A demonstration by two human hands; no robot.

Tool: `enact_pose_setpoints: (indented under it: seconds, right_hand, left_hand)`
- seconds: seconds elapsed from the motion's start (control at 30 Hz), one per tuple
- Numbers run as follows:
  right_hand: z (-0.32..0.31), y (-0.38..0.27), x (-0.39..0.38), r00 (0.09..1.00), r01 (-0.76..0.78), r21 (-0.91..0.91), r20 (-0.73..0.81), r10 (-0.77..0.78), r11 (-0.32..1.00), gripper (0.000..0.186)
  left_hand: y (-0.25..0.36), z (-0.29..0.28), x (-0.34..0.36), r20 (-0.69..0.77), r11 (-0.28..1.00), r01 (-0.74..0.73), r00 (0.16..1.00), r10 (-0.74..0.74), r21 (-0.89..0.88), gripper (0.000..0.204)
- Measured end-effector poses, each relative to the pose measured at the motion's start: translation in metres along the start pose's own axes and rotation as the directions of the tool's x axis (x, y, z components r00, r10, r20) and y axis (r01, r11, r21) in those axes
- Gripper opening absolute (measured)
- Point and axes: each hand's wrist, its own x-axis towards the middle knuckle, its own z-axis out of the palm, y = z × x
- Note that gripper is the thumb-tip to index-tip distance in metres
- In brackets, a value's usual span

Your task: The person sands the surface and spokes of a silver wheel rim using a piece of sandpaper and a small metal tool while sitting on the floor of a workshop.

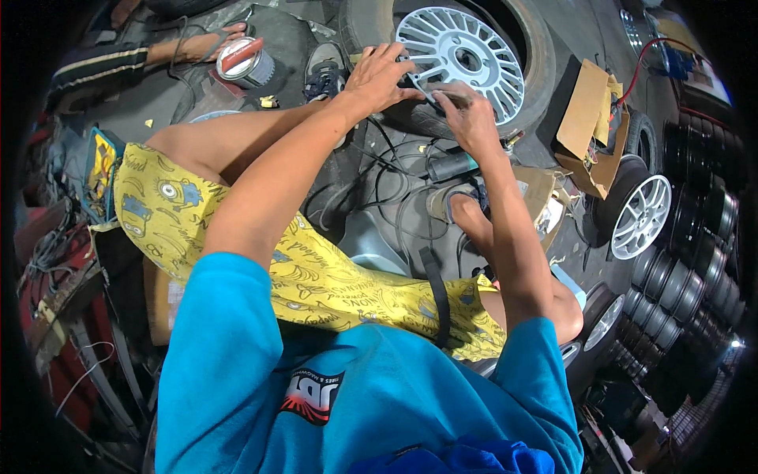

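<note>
A light grey, many-spoked wheel rim [488, 49] rests tilted on a large black tyre [538, 47] on the floor in front of me. My left hand [377, 81] is at the rim's near left edge, its fingers bent over that edge and its thumb stretched toward the right hand. Close beside it, my right hand [471, 120] is at the rim's lower edge with its fingers curled in. Whatever the right fingers pinch is too small and too hidden to name.
At the left, another person's hand [207, 46] reaches beside a metal can [251, 69] with a reddish block on top. Cables and a grey-green cylindrical power tool [452, 166] lie between my feet. An open cardboard box [586, 118], a white-spoked wheel [641, 216] and stacked rims [671, 280] stand right.
</note>
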Motion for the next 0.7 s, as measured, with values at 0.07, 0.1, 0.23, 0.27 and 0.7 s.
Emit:
enact_pose_setpoints:
  seconds: [0.07, 0.1, 0.23, 0.27, 0.7]
  right_hand:
    - [0.002, -0.004, 0.0, 0.997, 0.062, -0.119, 0.056, -0.056, 0.991, 0.015]
    - [0.004, -0.006, 0.001, 0.993, 0.096, -0.177, 0.086, -0.082, 0.98, 0.014]
    - [0.021, -0.01, 0.003, 1.0, -0.017, -0.265, -0.009, 0.015, 0.964, 0.015]
    - [0.025, -0.01, 0.007, 0.997, -0.08, -0.272, -0.016, 0.079, 0.959, 0.016]
    - [0.023, 0.03, -0.032, 0.686, -0.413, 0.805, -0.033, 0.727, 0.427, 0.037]
  left_hand:
    - [0.0, 0.0, 0.0, 0.011, 1.0, 0.009, 1.0, -0.009, 0.001, 0.056]
    - [0.0, -0.001, 0.0, 0.025, 1.0, 0.01, 1.0, -0.01, 0.01, 0.055]
    - [0.005, -0.003, 0.001, 0.044, 1.0, 0.014, 0.999, -0.015, 0.018, 0.053]
    - [0.006, -0.004, 0.002, 0.038, 1.0, 0.016, 0.999, -0.017, 0.016, 0.053]
    - [0.01, -0.002, 0.005, 0.067, 0.993, 0.005, 0.998, -0.013, 0.122, 0.059]
